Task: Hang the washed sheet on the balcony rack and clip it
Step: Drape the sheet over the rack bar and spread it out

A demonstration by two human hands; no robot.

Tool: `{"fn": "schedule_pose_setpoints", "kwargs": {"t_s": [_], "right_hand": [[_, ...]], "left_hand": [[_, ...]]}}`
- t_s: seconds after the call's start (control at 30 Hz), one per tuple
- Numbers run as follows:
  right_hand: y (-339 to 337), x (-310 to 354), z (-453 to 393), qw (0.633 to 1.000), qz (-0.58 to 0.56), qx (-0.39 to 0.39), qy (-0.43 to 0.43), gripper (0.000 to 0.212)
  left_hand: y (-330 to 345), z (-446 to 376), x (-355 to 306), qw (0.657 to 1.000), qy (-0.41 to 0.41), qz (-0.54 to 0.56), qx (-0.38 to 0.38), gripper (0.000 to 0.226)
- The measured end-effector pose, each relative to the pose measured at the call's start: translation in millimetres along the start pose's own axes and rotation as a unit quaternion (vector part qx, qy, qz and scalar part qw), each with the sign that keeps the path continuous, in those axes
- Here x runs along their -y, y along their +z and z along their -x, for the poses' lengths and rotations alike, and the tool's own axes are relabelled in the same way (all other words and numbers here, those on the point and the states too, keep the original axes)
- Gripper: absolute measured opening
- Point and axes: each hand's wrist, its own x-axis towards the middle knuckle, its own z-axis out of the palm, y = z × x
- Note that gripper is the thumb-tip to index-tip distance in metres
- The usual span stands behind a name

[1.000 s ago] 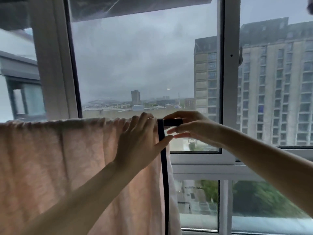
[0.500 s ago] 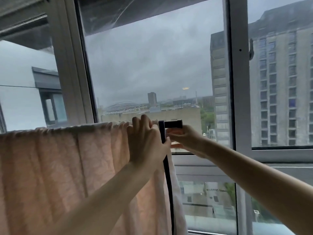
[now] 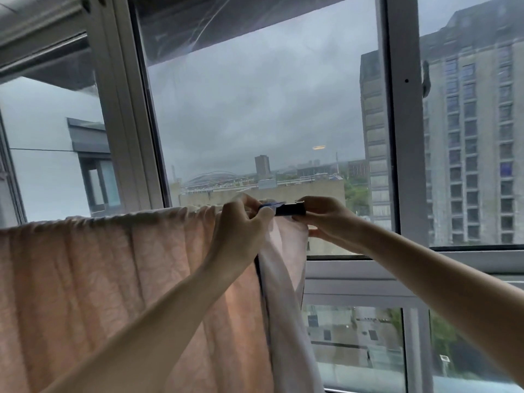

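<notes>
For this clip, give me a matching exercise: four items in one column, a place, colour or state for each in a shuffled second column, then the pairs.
1. sheet
2. black rack bar
3. left hand
4. right hand

A. gripping the gathered top edge of the fabric
B. pale pink, draped and hanging down
C. holding the dark bar's end
D. horizontal piece between the two hands

Pairs: 1-B, 2-D, 3-A, 4-C
</notes>
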Motion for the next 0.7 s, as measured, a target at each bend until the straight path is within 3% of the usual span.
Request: {"fn": "schedule_pose_setpoints", "kwargs": {"t_s": [0.1, 0.2, 0.3, 0.37, 0.53, 0.7], "right_hand": [[-2, 4, -2, 0.995, 0.075, -0.042, -0.050, 0.002], [-4, 6, -7, 0.957, 0.201, -0.136, -0.157, 0.027], [-2, 2, -11, 0.920, 0.239, -0.186, -0.248, 0.019], [0, 1, -9, 0.903, 0.269, -0.198, -0.270, 0.020], [2, -16, 5, 0.904, 0.295, -0.191, -0.242, 0.035], [9, -36, 20, 0.926, 0.280, -0.166, -0.192, 0.018]], "left_hand": [[1, -3, 0, 0.999, 0.022, -0.021, -0.013, 0.011], [0, -6, 2, 0.988, 0.087, -0.115, -0.047, 0.012], [-3, -8, 8, 0.948, 0.170, -0.251, -0.099, 0.021], [-5, -10, 10, 0.933, 0.188, -0.282, -0.120, 0.024], [-4, 4, 26, 0.914, 0.210, -0.325, -0.123, 0.020], [4, 27, 43, 0.933, 0.197, -0.294, -0.073, 0.024]]}}
